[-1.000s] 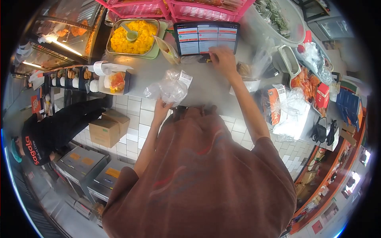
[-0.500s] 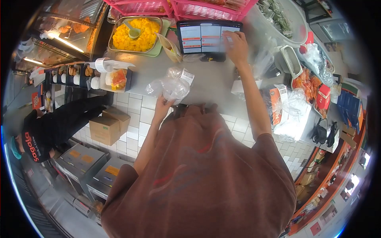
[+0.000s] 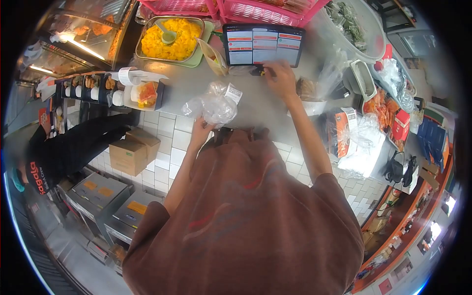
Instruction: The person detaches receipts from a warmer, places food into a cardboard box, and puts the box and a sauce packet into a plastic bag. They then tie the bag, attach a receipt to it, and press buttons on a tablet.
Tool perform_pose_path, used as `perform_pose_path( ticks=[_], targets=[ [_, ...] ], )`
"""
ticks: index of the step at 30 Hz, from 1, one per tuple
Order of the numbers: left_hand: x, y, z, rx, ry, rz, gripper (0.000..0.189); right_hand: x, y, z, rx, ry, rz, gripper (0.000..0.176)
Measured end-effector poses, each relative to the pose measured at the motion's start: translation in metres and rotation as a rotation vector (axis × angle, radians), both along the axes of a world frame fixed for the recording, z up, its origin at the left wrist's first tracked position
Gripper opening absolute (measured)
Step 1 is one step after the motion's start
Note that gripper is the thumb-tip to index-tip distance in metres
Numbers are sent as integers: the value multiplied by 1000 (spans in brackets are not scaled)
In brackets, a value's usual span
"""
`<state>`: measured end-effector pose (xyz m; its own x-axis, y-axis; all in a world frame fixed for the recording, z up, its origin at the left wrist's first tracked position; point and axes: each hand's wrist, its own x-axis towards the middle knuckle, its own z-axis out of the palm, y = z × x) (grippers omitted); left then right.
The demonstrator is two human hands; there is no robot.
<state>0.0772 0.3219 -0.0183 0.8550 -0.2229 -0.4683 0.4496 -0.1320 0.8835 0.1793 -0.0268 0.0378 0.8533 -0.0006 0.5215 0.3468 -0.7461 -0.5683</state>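
Note:
My left hand (image 3: 200, 132) is closed on the lower left edge of a clear plastic bag (image 3: 219, 105) that has a white printed label (image 3: 233, 94). The bag lies at the front edge of the grey counter (image 3: 182, 81). Just below the tablet (image 3: 263, 45), my right hand (image 3: 280, 78) hovers with its fingers partly apart and nothing in them. Lit white and red panels fill the tablet's screen. Left of it, a metal tray (image 3: 140, 56) holds yellow food and a pale green scoop (image 3: 169, 37).
Boxed meals (image 3: 143, 96) line the counter's left side. Pink baskets (image 3: 268, 14) stand behind the tablet. Plastic-wrapped packs (image 3: 364, 142) and a large clear tub (image 3: 354, 29) are on the right. A person in black (image 3: 73, 142) stands at left, near a cardboard box (image 3: 129, 156).
My right hand has moved off the tablet's screen, down and to the left. My left hand stays at the plastic bag. The camera view has shifted slightly.

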Motion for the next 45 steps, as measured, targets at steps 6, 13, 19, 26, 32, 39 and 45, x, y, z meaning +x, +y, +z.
perform_pose_path(
  ticks=[6,13,19,26,32,39,45],
  targets=[
    [-1,0,6,3,-6,-16,30,4,1,6,0,10,0,22],
    [-2,2,-1,-7,-11,-11,30,8,-3,7,-28,28,0,23],
    [-2,5,-8,-8,-17,-26,30,31,-30,26,-50,-90,-133,21],
    [1,0,4,-29,6,-25,28,44,-48,35,14,-76,-172,19],
    [0,2,0,34,-21,-33,27,9,-21,17,-8,-60,-110,21],
    [0,0,5,20,-14,-29,28,-7,-4,4,26,116,1,20],
    [-1,2,-1,18,29,-13,29,-1,-6,7,-36,111,-8,20]
  ],
)
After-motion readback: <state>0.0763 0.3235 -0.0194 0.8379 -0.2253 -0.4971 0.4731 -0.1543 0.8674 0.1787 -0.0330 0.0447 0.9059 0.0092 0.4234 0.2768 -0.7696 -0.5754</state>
